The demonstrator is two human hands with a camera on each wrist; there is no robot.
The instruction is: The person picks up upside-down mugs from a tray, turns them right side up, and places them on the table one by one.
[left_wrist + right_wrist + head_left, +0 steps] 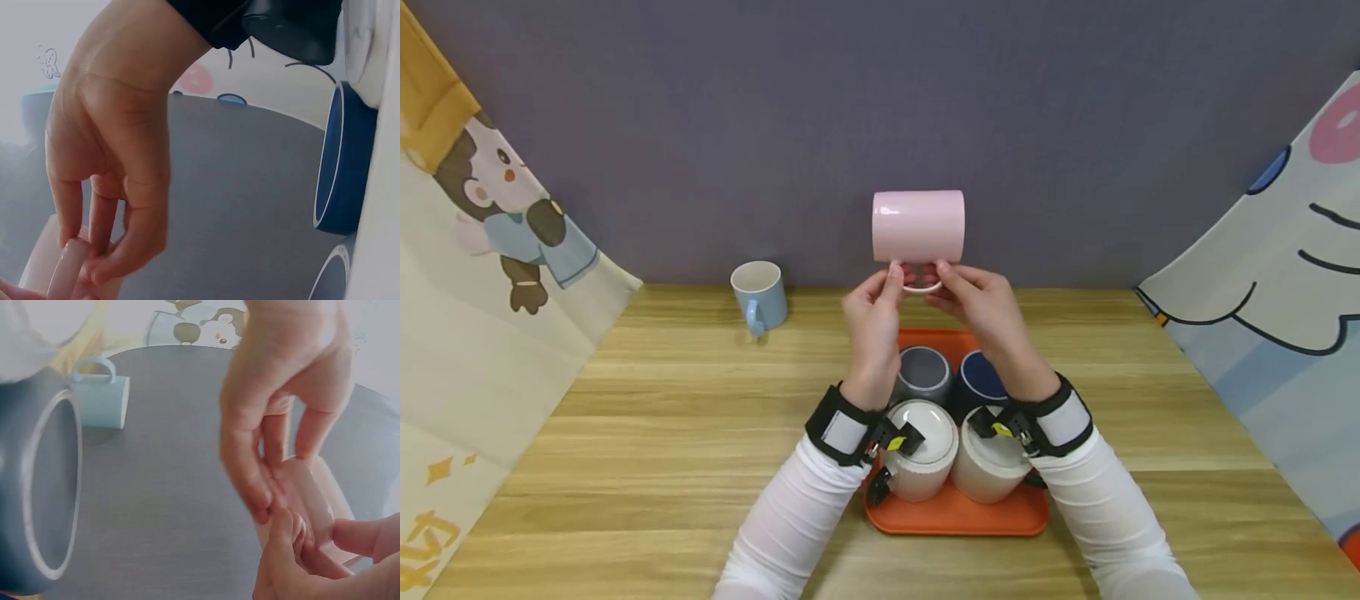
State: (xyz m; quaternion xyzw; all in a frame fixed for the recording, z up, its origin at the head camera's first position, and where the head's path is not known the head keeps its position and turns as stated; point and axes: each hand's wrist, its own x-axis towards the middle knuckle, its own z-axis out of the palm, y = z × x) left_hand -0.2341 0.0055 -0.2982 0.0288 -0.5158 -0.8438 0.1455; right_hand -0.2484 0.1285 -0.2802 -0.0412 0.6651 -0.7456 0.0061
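A pink mug point(918, 226) is held up on its side above the table, with its handle point(67, 270) hanging below the body. My left hand point(874, 329) pinches one side of the handle between thumb and fingers. On the other side, my right hand point(992, 321) grips it the same way, fingertips close to the left ones. Under the forearms lies an orange tray point(958, 521) with upside-down mugs: a grey mug point(923, 372), a navy mug point(981, 379) and two white mugs point(920, 454), partly covered by the wrist cameras.
A light blue mug point(760, 296) stands upright at the back left, its handle facing forward. Behind the wooden table point(700, 467) rises a grey partition point(700, 142). Printed curtains point(467, 350) hang along both sides.
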